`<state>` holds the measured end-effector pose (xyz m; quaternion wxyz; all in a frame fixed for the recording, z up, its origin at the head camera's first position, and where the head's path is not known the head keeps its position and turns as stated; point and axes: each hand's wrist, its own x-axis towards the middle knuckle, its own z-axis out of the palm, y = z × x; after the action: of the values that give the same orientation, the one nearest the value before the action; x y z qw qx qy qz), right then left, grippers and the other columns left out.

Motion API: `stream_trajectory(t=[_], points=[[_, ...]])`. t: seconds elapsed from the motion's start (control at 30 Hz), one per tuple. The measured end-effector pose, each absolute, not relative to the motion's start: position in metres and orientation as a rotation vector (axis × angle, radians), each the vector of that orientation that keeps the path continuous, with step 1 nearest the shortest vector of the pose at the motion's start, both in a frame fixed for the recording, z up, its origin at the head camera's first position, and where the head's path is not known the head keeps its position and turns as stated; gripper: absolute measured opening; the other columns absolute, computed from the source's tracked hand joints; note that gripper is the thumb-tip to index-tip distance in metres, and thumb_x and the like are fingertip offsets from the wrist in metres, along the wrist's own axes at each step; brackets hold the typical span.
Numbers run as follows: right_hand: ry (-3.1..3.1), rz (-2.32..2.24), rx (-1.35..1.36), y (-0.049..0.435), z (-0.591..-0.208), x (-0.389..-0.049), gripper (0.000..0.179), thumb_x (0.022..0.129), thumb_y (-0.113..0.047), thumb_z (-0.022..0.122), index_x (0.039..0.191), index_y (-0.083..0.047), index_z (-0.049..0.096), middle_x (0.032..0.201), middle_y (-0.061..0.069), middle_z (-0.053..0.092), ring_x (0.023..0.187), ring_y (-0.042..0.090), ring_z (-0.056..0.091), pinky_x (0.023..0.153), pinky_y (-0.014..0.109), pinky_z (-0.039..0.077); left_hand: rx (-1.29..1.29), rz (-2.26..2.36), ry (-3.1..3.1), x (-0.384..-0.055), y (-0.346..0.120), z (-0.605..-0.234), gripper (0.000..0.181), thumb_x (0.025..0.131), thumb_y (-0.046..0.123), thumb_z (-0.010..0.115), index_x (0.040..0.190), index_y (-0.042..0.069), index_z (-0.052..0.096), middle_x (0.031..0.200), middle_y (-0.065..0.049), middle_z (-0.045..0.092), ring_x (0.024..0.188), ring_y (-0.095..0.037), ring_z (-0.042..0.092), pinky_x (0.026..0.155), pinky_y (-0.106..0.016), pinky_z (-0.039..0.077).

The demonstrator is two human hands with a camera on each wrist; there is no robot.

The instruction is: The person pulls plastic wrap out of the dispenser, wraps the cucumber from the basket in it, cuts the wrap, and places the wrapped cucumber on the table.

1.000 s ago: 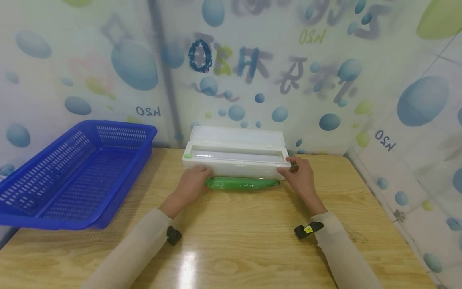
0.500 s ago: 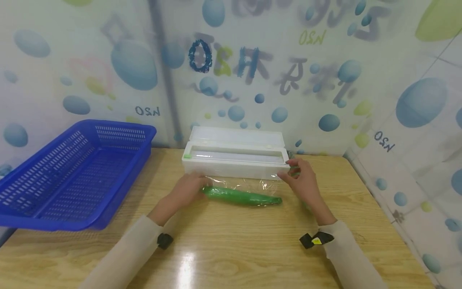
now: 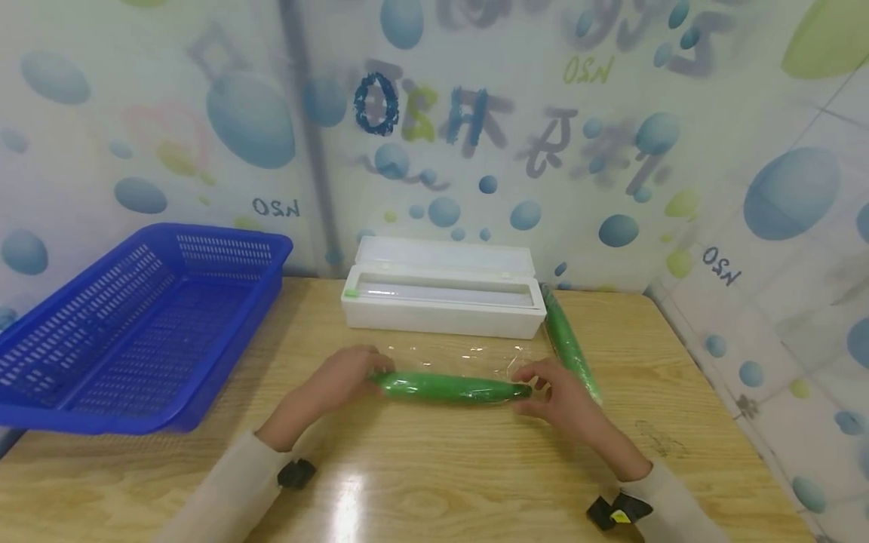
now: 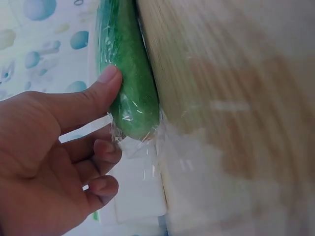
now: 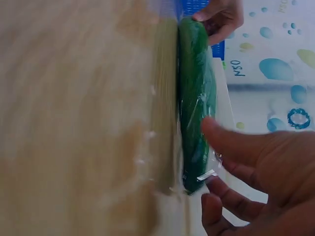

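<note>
A green cucumber (image 3: 448,388) in clear plastic wrap lies crosswise in front of the white wrap dispenser box (image 3: 444,320). My left hand (image 3: 345,378) holds its left end; in the left wrist view the thumb (image 4: 109,78) presses the film-covered side and the other fingers curl behind. At the opposite end, my right hand (image 3: 562,401) has thumb and fingers around the tip, the thumb (image 5: 216,132) against the wrapped side in the right wrist view. Loose clear film (image 3: 468,356) spreads between cucumber and box.
The box's lid (image 3: 444,255) stands raised, a green slider (image 3: 351,292) at its left end. Another wrapped cucumber (image 3: 569,343) lies slanted by the box's right end. A blue plastic basket (image 3: 197,392) stands at the left. A patterned wall rises behind the wooden table (image 3: 434,483).
The cucumber has come away from the box toward me, in my left hand. My right hand has left the box's right end for the cucumber's tip, and the second cucumber is uncovered.
</note>
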<state>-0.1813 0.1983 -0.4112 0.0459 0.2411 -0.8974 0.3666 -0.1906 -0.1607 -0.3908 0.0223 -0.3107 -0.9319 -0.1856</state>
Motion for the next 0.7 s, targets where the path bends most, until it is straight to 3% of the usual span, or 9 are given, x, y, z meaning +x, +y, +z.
stream_trajectory(t=[0.2,0.4,0.57,0.7], points=[[-2.802,1.181,0.703,0.2,-0.417,-0.182,0.028,0.072,-0.012,0.083,0.095,-0.015,0.068,0.094,-0.005,0.065,0.082,0.017,0.057,0.07,0.03,0.05,-0.966,-0.751,-2.914,-0.186,-0.164,-0.391,0.026,0.073,0.009,0.079,0.097,0.003,0.072,0.096,-0.005,0.07,0.092,-0.023,0.064,0.085,-0.04,0.049],[-2.852,1.196,0.68,0.2,-0.417,-0.182,0.021,0.077,-0.012,0.08,0.093,-0.019,0.068,0.091,-0.009,0.064,0.08,0.014,0.057,0.07,0.028,0.05,-0.814,-1.009,-2.974,-0.184,-0.169,-0.391,0.031,0.076,0.01,0.078,0.105,0.001,0.069,0.094,-0.008,0.07,0.091,-0.025,0.064,0.081,-0.04,0.051],[-2.862,1.177,0.73,0.202,-0.419,-0.184,0.017,0.081,-0.015,0.076,0.095,-0.02,0.068,0.09,-0.011,0.064,0.08,0.012,0.056,0.07,0.027,0.05,-0.801,-1.078,-2.979,-0.185,-0.174,-0.391,0.032,0.074,0.012,0.08,0.102,0.006,0.066,0.093,-0.002,0.067,0.083,-0.02,0.061,0.074,-0.036,0.05],[-2.879,1.168,0.759,0.206,-0.42,-0.186,0.014,0.084,-0.019,0.074,0.096,-0.022,0.068,0.09,-0.012,0.063,0.081,0.011,0.056,0.07,0.027,0.049,-0.847,-1.093,-2.974,-0.187,-0.176,-0.394,0.036,0.068,0.012,0.084,0.098,0.009,0.064,0.093,0.003,0.065,0.085,-0.017,0.057,0.077,-0.037,0.048]])
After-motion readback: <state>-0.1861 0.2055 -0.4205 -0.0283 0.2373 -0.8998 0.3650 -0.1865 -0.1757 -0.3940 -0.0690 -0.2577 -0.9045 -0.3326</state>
